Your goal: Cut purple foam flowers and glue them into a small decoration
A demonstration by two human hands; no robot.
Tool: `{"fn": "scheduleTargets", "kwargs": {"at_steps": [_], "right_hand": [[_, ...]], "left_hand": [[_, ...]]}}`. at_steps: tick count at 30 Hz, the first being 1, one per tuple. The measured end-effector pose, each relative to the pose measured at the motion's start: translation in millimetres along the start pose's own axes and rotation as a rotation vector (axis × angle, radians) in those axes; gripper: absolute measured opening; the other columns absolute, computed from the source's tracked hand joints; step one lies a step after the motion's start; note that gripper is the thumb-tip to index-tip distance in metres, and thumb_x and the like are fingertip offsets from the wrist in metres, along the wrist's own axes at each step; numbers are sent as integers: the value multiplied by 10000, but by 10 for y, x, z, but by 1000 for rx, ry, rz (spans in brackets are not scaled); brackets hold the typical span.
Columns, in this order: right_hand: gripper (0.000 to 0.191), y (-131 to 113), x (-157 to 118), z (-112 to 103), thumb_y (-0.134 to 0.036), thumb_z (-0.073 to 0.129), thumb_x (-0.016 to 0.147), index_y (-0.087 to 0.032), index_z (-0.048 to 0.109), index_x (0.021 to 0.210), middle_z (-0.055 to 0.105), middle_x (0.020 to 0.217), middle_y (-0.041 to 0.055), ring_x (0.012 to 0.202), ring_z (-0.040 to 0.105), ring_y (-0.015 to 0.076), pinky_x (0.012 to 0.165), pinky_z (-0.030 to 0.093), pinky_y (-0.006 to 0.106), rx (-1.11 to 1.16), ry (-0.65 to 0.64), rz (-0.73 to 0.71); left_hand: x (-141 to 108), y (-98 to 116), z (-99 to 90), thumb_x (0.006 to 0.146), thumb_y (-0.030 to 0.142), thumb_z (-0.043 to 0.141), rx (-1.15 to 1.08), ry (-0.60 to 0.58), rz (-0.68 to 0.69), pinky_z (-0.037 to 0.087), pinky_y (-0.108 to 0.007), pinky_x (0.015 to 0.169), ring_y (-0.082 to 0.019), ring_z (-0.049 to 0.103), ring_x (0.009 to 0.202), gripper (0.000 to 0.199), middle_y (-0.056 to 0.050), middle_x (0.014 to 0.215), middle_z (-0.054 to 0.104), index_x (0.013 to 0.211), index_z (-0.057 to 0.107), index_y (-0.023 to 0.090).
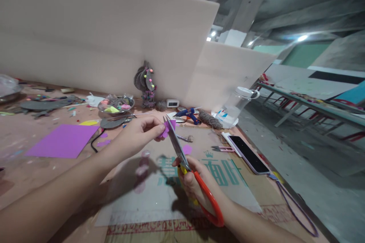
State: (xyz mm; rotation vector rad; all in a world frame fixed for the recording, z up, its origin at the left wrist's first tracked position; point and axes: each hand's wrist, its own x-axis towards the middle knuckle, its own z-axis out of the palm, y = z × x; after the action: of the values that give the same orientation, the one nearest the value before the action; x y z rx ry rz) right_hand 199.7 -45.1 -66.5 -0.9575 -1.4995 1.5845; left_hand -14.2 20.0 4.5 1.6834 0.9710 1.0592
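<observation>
A person's left hand (148, 131) pinches a small purple piece (165, 130) at the blades of red-handled scissors (178, 148) gripped in the right hand (196, 178), above a cluttered worktable, as a purple sheet (64, 140) lies to the left and a phone (249, 154) rests near pink-handled snips (224, 149) at right, a blue glue gun (188, 114) beyond

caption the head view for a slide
Left hand holds purple paper beside the blades of red-handled scissors in the right hand; a glue gun lies behind.
</observation>
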Motion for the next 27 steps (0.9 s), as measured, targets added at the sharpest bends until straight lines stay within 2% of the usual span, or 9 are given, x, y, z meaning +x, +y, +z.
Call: {"fn": "scheduleTargets", "kwargs": {"at_steps": [6, 14, 18, 27], "right_hand": [[633, 6, 5, 16, -716, 634, 709, -192, 511, 1040, 322, 569, -100, 435, 216, 36, 385, 171, 166, 44, 1, 19], [615, 22, 2, 14, -704, 638, 716, -194, 519, 1038, 321, 580, -95, 437, 227, 36, 386, 173, 163, 63, 15, 5], [607, 35, 1, 5, -700, 633, 725, -196, 523, 1045, 319, 574, -97, 438, 226, 38, 386, 176, 163, 57, 13, 2], [615, 19, 5, 14, -705, 649, 701, -201, 529, 1032, 323, 556, -99, 430, 221, 42, 384, 164, 169, 38, 17, 13]], "left_hand": [[9, 17, 0, 846, 350, 571, 9, -4, 37, 477, -256, 654, -130, 569, 670, 271, -9, 696, 602, 652, 569, 162], [15, -41, -11, 867, 358, 562, 41, -45, -10, 471, -268, 681, -138, 586, 687, 250, -20, 715, 641, 719, 601, 160], [24, -51, -19, 845, 329, 592, 10, -10, -24, 475, -260, 672, -136, 598, 683, 213, -18, 721, 655, 715, 596, 161], [34, -47, -42, 846, 318, 589, -11, 12, 34, 474, -240, 635, -121, 582, 665, 214, -8, 726, 632, 698, 589, 163]]}}
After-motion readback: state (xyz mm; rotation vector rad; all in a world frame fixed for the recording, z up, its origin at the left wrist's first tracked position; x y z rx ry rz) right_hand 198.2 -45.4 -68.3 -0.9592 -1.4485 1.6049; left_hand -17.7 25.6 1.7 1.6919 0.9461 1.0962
